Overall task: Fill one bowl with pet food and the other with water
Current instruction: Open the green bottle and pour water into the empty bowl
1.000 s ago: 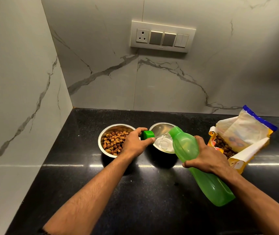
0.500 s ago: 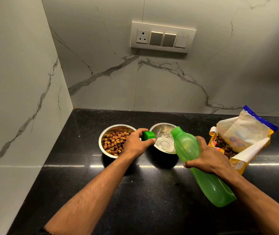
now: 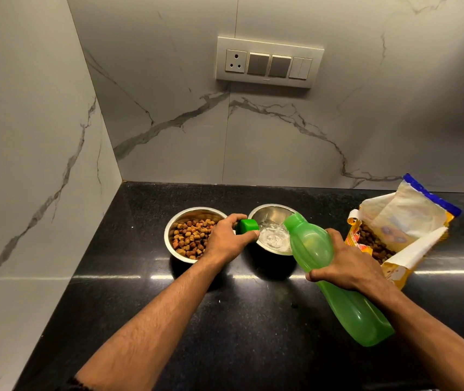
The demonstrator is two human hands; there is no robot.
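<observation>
Both forearms reach in from the bottom of the frame toward two steel bowls standing side by side at the centre of the black worktop [image 3: 129,277]. The right hand [image 3: 346,263] wraps around the middle of a green bottle [image 3: 335,280], knuckles up, thumb on the near side. The bottle is tipped steeply, its base low toward the lower right and its open mouth over the rim of the right bowl [image 3: 270,214]. Clear water [image 3: 273,238] lies rippling in that bowl.

The left hand [image 3: 225,239] sits between the two bowls, back of the hand upward, its fingers curled around the green cap [image 3: 247,226] — thumb below it, fingertips above — just over the near-left edge of the right bowl. The left bowl [image 3: 173,221], just left of that hand, holds brown pet food [image 3: 189,238].

At the right edge of the frame an opened yellow food bag [image 3: 402,230] lies on the worktop, kibble showing at its torn mouth. A switch panel [image 3: 268,62] is set in the marble wall, upper centre.
</observation>
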